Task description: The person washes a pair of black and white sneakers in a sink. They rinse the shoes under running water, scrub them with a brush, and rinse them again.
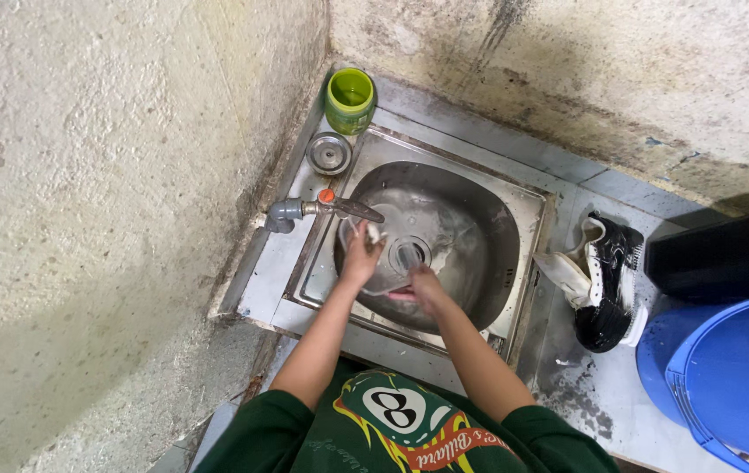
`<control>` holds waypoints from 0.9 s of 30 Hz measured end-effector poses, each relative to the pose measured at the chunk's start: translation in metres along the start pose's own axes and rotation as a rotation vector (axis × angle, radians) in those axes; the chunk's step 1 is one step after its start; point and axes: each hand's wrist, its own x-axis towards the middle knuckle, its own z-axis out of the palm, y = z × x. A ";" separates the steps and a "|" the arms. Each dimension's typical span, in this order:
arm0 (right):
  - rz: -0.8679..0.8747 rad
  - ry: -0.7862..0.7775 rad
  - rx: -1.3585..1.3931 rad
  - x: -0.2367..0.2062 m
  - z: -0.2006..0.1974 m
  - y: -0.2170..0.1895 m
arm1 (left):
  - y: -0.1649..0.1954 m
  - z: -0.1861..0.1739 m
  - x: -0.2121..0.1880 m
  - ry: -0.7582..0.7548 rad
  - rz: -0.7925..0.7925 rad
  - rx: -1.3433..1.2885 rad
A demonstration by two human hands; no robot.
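Both my hands are down in a round steel sink basin [480, 254]. My left hand [360, 258] grips the rim of a clear see-through container [392, 254], just under the spout of a grey tap [339, 208] with an orange knob. A small white thing shows at my left fingertips; what it is cannot be told. My right hand [423, 286] holds the container's near side, low in the basin. The sink drain [409, 254] shows through the container.
A green cup [350, 98] stands in the back corner, with a small steel dish [329, 153] in front of it. A black-and-white pair of shoes [607, 280] lies on the counter to the right. Beyond them are a black box [725, 258] and a blue bucket [734, 377]. Rough concrete walls close in on the left and at the back.
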 end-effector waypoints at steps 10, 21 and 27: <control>-0.066 -0.005 -0.083 -0.031 0.025 -0.023 | 0.020 -0.083 -0.046 0.293 -0.114 0.399; -1.160 -0.073 -1.378 -0.026 0.074 -0.071 | 0.032 -0.075 -0.047 -0.081 -0.418 -0.265; -0.745 -0.378 -1.744 0.017 0.111 -0.073 | 0.055 -0.076 -0.038 -0.004 -0.391 -0.036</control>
